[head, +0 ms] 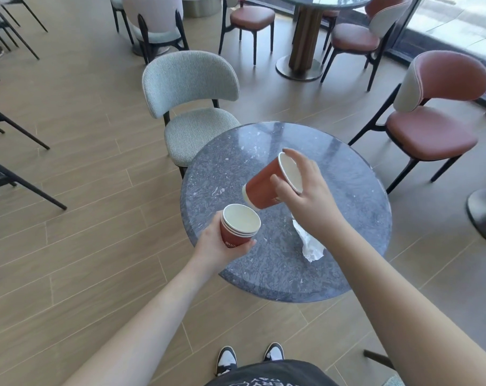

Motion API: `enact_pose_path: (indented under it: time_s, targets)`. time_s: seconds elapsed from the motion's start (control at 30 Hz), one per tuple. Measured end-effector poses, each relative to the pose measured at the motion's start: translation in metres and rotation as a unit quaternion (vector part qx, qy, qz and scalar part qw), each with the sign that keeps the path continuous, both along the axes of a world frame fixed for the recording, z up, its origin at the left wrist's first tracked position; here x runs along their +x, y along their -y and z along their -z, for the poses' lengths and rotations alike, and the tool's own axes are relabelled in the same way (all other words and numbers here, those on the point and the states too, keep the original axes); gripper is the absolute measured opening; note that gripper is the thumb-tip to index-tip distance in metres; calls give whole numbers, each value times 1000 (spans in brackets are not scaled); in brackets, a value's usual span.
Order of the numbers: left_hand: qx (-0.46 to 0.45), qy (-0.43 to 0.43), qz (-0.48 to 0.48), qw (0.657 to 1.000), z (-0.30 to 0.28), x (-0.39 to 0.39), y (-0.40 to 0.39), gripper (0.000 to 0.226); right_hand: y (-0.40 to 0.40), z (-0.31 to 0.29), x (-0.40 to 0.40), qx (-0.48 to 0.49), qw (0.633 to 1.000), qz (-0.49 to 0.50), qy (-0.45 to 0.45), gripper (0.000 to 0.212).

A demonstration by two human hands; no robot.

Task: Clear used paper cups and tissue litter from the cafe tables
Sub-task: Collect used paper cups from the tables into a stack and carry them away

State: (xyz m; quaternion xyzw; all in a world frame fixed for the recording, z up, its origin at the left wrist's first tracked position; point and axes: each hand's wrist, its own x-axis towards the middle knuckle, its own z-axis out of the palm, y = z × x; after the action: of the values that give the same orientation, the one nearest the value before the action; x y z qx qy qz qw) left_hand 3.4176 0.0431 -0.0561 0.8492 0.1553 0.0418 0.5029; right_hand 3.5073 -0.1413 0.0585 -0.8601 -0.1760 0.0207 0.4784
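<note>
My left hand [218, 246] grips a stack of red paper cups [237, 228], upright, at the left edge of the round grey marble table [264, 268]. My right hand [306, 196] holds another red paper cup [267, 185] by its rim, tilted with its base pointing down-left towards the stack, lifted above the table. A crumpled white tissue [310, 243] lies on the table, partly under my right forearm.
A grey upholstered chair [191, 107] stands behind the table on the left, a rust-coloured chair [431, 129] on the right. Another round table [303, 37] with chairs is farther back. Black chair legs [21, 185] line the left side.
</note>
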Motion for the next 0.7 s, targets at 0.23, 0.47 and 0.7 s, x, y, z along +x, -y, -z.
enact_pose_path:
  time_s: [0.23, 0.47, 0.7]
  targets:
    - [-3, -5, 31, 999, -12, 4, 7, 70, -7, 15, -23, -67, 992, -85, -57, 59]
    - [-6, -24, 57, 998, -22, 6, 15, 72, -12, 29, -34, -110, 980, -151, -69, 63]
    - [13, -34, 82, 996, -20, 8, 21, 87, -21, 40, -51, -87, 991, -88, -42, 51]
